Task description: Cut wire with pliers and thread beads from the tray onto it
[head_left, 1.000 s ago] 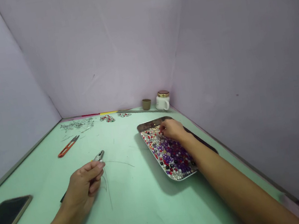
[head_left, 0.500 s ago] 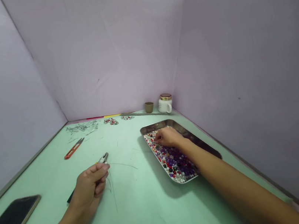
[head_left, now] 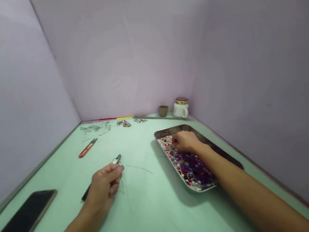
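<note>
My left hand (head_left: 105, 185) is closed in a pinch on a thin wire (head_left: 139, 168), whose free end curves off to the right above the green tabletop. More fine strands hang below the fingertips. Under that hand lie pliers (head_left: 117, 159), their metal jaws showing past the knuckles and a dark handle end at the wrist side. My right hand (head_left: 186, 141) is in a metal tray (head_left: 168, 131) of mixed beads (head_left: 191, 166), white, red, purple and black. Its fingers are curled together at the white and red beads; whether they hold one is hidden.
Orange thread snips (head_left: 88, 147) lie at the left, behind a phone (head_left: 23, 228). Along the back are a heap of wire pieces (head_left: 95, 128), beaded pieces (head_left: 123, 123), a small brown cup (head_left: 163, 110) and a lidded white mug (head_left: 180, 109). Partition walls enclose the table.
The whole view has shifted, so things appear farther right. My right hand stays in the tray with its fingers curled in more. My left hand keeps its pinch on the wire.
</note>
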Demonstrator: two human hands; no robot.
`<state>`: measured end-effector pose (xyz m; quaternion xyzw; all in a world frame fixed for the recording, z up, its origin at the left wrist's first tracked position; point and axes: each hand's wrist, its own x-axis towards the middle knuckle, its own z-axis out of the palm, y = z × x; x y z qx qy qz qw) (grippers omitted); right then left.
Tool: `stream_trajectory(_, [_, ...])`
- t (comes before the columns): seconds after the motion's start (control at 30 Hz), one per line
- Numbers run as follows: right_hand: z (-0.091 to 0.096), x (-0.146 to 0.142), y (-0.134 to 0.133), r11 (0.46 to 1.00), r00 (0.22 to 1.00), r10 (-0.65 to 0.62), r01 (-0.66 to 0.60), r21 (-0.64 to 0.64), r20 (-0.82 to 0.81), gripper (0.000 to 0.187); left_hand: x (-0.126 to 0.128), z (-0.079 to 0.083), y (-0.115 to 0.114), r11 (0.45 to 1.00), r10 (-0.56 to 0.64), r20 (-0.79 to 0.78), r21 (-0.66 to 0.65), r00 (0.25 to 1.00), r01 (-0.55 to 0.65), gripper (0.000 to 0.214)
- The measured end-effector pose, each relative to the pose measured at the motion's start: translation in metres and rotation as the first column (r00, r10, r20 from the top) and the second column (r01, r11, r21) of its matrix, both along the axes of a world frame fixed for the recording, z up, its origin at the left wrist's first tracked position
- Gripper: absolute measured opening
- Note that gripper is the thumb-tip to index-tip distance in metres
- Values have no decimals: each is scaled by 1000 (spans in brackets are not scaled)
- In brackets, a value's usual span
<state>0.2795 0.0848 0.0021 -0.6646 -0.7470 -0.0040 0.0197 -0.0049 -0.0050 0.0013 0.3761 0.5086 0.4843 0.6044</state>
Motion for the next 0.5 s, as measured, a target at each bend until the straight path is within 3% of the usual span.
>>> stream_trajectory(0.17, [9, 22, -2, 997, 998, -35, 31, -76, -45, 17, -2, -5, 4, 1000, -24, -11, -5, 1000, 24, 24])
stream_trajectory(0.5, [19, 14, -28, 962, 961, 124, -177, -208, -246, 16, -6, -11, 9, 999, -39, -19, -39, 999, 38, 23])
